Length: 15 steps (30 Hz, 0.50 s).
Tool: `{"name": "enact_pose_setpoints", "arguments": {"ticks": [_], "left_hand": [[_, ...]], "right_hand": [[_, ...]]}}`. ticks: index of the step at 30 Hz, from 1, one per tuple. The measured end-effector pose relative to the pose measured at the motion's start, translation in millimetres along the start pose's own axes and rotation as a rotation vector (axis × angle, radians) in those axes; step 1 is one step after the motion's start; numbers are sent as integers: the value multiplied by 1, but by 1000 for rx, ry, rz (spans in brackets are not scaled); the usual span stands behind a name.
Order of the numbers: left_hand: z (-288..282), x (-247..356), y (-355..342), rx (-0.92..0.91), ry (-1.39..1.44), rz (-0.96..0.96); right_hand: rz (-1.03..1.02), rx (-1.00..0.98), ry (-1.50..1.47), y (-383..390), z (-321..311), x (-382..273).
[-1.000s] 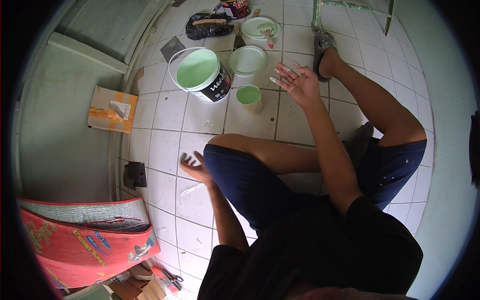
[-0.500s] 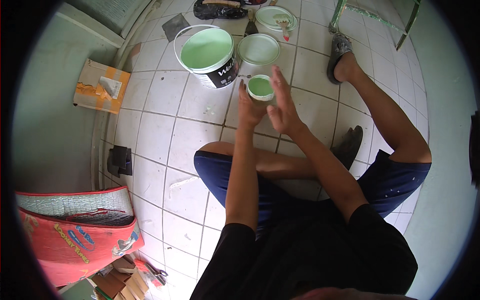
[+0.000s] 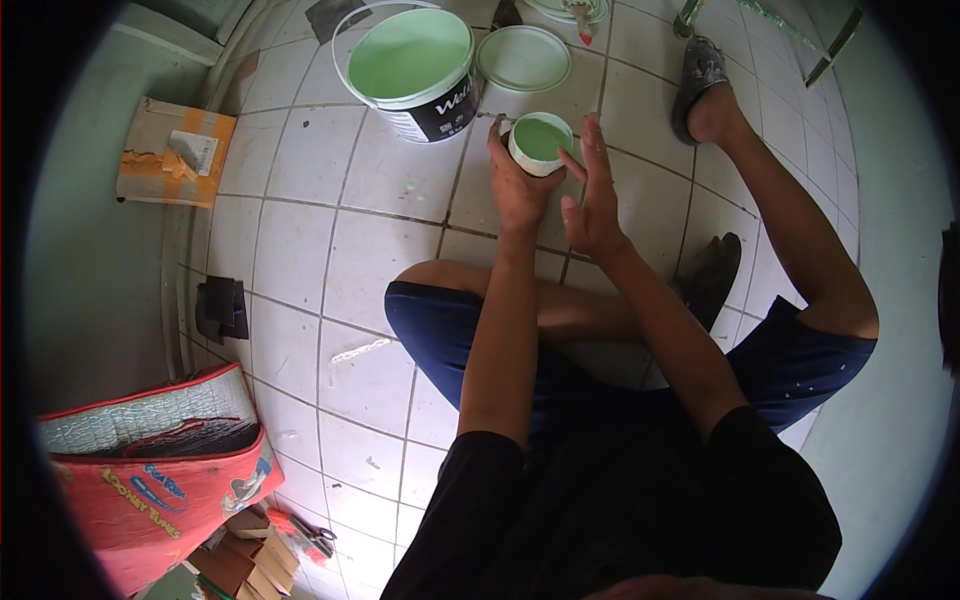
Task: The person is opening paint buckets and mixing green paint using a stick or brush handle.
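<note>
A small round cup (image 3: 525, 157) with a pale, paint-smeared wall holds light green paint. My left hand (image 3: 520, 192) is wrapped around its left and near sides. On the other side my right hand (image 3: 597, 212) is open, fingers stretched up and apart. One of its fingers comes close to the cup's right side; I cannot tell whether it touches. Beyond the cup, to the left, a large bucket (image 3: 432, 120) with a black label and white handle holds the same green paint. A round, green-tinted lid (image 3: 523, 60) lies beside the bucket.
A paintbrush (image 3: 582, 18) lies on another lid at the far edge. My crossed legs and sandals (image 3: 700, 85) are near the hands. A taped cardboard box (image 3: 150, 150) leans by the left wall. A red insulated bag (image 3: 130, 500) and scissors (image 3: 318, 543) lie lower left.
The view has shifted, so the bucket and lids appear higher. Both hands and the cup have moved slightly right of the bucket. A right-hand finger has spread toward the cup.
</note>
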State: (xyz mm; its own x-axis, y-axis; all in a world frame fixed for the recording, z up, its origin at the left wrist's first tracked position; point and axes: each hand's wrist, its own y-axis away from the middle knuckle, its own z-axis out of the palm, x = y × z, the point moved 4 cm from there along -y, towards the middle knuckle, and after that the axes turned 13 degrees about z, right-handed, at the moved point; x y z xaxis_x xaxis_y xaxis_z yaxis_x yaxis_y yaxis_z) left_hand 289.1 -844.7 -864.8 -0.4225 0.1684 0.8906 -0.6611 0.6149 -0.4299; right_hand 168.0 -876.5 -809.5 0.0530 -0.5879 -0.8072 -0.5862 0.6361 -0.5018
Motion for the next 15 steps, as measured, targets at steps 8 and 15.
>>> {"name": "enact_pose_setpoints", "arguments": {"ticks": [8, 15], "left_hand": [[-5, -3, 2, 10, -104, -12], [-6, -3, 3, 19, -81, -40]], "right_hand": [[123, 67, -113, 10, -6, -1], [436, 502, -430, -16, -28, 3]]}}
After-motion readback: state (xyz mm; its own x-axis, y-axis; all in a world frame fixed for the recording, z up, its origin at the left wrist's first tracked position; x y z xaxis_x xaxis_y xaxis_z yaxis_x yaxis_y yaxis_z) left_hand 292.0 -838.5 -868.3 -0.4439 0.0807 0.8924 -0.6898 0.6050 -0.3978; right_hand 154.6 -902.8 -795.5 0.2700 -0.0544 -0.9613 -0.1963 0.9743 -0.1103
